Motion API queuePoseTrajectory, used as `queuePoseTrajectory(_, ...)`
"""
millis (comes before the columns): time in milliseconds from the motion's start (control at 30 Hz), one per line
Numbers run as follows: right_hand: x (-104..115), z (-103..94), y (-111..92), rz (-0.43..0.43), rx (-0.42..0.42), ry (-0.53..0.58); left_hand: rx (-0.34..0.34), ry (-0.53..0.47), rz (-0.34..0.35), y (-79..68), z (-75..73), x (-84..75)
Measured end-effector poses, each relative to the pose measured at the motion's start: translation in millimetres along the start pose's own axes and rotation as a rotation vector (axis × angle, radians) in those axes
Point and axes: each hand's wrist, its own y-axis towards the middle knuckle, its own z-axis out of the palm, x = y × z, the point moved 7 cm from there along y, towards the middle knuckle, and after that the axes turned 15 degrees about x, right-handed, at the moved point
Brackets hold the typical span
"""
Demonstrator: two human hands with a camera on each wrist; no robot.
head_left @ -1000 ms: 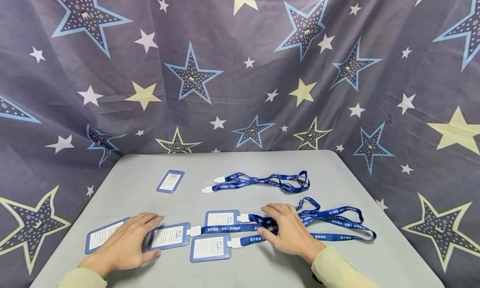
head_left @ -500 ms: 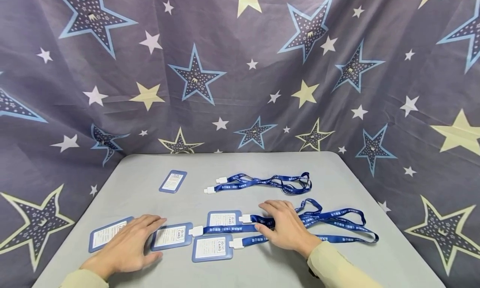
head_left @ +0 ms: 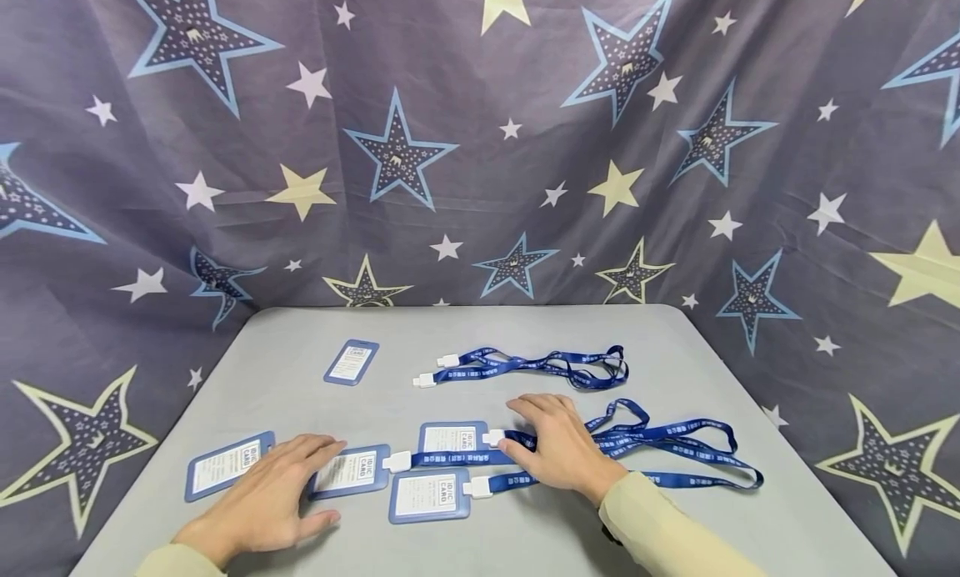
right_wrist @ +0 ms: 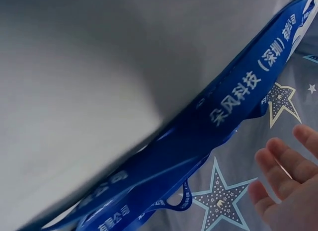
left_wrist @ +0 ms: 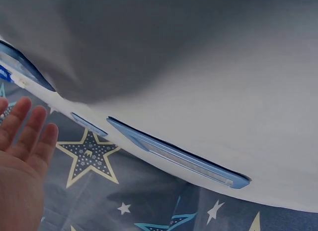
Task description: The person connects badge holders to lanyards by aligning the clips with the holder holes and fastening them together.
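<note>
My left hand (head_left: 266, 498), fingers loosely extended, hovers over the gap between two blue ID card holders. The leftmost holder (head_left: 225, 469) has no strap on it; the second holder (head_left: 363, 469), partly behind my fingertips, joins a blue lanyard through a white clip (head_left: 400, 461). Two more holders, a front one (head_left: 427, 495) and a back one (head_left: 450, 437), also have clipped lanyards. Over these printed straps (head_left: 697, 431) spreads my right hand (head_left: 558, 444), covering part of them. The right wrist view shows its fingers relaxed, apart from the strap (right_wrist: 238, 92).
Farther back on the grey table (head_left: 390, 327) lies a lone blue card holder (head_left: 351, 362). To its right are blue lanyards (head_left: 525, 364) with two white clips and no holders. A star-patterned curtain (head_left: 465, 177) hangs behind and along both sides.
My right hand has drifted slightly left along the straps, toward the white clips. The left hand stays nearly in place over the holders. The whole head view has shifted a little.
</note>
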Motion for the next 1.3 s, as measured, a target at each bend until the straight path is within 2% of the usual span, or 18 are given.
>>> queuePoseTrajectory(500,6,6.5,23,0.047,0.023,0.016,-0.019,0.006,0.008,3.6,-2.6,-7.2)
queuePoseTrajectory(733,10,9.2,35,0.03,0.025,-0.009,-0.019,0.007,0.021,6.4,-2.8,-11.0)
queuePoseTrajectory(933,10,14.2,48,0.073,0.077,-0.01,-0.022,0.005,0.024,6.8,-3.1,-12.2)
queuePoseTrajectory(1300,14,16.4,66,0.087,0.11,-0.011,-0.007,0.001,0.02,8.3,-0.3,-14.2)
